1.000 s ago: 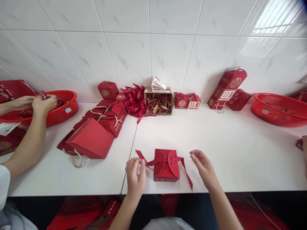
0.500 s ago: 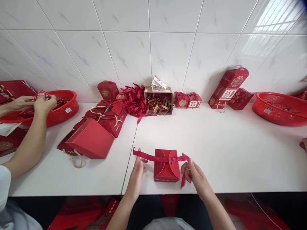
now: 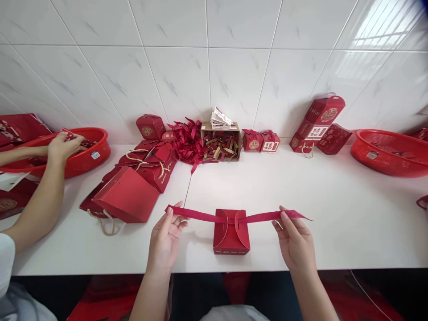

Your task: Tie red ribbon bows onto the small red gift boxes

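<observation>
A small red gift box with curved, slotted top flaps sits near the table's front edge. A dark red ribbon runs through the slots and stretches out to both sides. My left hand pinches the ribbon's left end between thumb and fingers. On the other side, my right hand pinches the right part, and the ribbon's pointed tip sticks out beyond my fingers. Both hands are clear of the box, one to each side.
Red boxes with rope handles lie at left, beside a ribbon heap and a carton of small pieces. Two tied boxes stand by the wall. Red basins flank the table; a co-worker's hand is over the left one.
My hands have moved apart, drawing the ribbon out straighter on both sides of the box. The right end, which hung down before, now extends sideways. The co-worker's hands have shifted over the basin.
</observation>
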### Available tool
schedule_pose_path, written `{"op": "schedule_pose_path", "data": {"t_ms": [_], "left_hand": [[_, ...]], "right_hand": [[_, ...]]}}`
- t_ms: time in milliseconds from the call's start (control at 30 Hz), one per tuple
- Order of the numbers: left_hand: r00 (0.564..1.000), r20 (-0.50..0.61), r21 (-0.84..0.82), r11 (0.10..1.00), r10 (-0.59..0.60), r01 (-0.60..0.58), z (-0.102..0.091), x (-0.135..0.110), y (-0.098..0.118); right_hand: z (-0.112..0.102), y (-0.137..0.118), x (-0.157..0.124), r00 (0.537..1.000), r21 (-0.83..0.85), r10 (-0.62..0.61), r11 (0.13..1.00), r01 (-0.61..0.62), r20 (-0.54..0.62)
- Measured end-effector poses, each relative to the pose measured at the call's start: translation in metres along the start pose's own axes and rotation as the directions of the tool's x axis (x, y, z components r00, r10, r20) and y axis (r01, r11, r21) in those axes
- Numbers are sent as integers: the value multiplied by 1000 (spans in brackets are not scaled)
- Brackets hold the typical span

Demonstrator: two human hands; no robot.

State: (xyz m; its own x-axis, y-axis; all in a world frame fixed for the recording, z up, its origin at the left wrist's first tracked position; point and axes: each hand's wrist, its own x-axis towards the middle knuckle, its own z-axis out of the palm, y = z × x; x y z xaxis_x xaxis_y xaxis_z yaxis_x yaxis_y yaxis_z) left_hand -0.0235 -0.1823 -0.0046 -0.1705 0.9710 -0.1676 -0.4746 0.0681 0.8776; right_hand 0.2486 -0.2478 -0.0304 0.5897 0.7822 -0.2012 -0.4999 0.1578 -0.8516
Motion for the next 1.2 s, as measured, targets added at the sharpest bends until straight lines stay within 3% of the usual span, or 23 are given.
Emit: {"op": "schedule_pose_path", "data": {"t_ms": [167,333,500,633,833,933,1033,1133,1200], "left_hand": [[964,8,102,959,266,-266,15,-6,27],[890,256,254,862,377,-438,39,-11,50],[785,471,264,785,402,-560,78,-17,61],[788,469,204,819,399,-536,100,-16,62],[762,509,116,846,399,-520,109,-15,63],[732,563,110,843,384,-526,110,-18,64],[703,620,143,831,348,-537,110,-23,63],[696,657,172,842,289,-512,111,-27,62],[705,661,181,856,259,-484,112,-29,61]], "right_hand": [[12,-23,-2,970,-130,-235,962,242,63],[36,-47,0,873,-334,-463,807,487,152],[73,-66,-6,770,-248,-502,749,615,394],[92,-72,-10,734,-252,-453,736,628,507],[97,-74,-10,706,-249,-437,723,644,557],[100,-74,-10,719,-212,-393,776,594,573],[105,-74,-11,759,-197,-317,844,499,568],[112,-74,-13,794,-228,-278,860,456,541],[114,-74,-16,789,-247,-275,849,468,550]]}}
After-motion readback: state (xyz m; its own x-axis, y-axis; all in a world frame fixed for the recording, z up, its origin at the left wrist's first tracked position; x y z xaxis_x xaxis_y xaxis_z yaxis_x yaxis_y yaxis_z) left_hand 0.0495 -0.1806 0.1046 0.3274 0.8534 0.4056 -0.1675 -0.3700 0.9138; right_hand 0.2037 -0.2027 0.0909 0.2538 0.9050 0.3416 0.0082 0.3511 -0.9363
